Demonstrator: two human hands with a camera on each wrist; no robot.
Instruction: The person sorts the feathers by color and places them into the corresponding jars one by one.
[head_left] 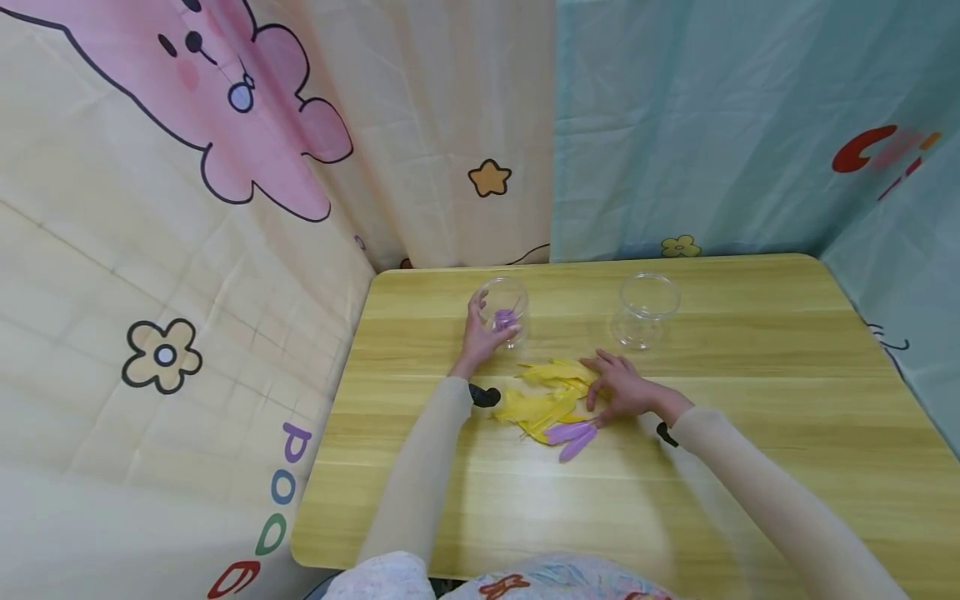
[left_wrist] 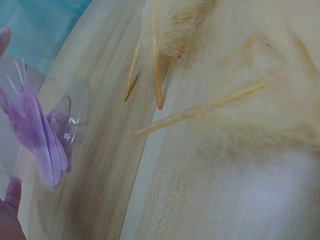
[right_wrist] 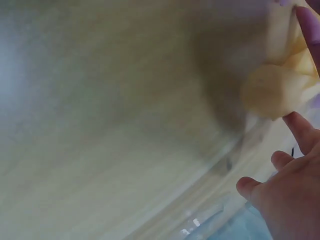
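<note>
Head view, left hand: The left hand [head_left: 481, 337] holds the left cup [head_left: 517, 293], a clear one, with its thumb on the near side and fingers round the far left.
Head view, cup contents: Purple feathers [head_left: 504, 318] sit inside the left cup.
Head view, right hand: The right hand [head_left: 627, 392] is spread, its thumb and forefinger at the right edge of the yellow feathers [head_left: 542, 406].
Head view, feather pile: The yellow feathers lie overlapping on the wooden table [head_left: 750, 350] between the two hands; two loose purple feathers [head_left: 576, 447] lie at their near edge, just beside the right thumb.
Head view, right cup: A second clear cup, the right cup [head_left: 647, 313], stands beyond the right hand.
Left wrist view, cup: Purple feathers lean together in the clear cup, with fingertips of the left hand at the frame's left edge.
Left wrist view, quills: Pale yellow feathers lie beside it, some blurred, quills pointing towards the cup.
Right wrist view, fingers: Fingers stand apart, one fingertip touching a blurred yellow feather; whether it is pinched I cannot tell.
</note>
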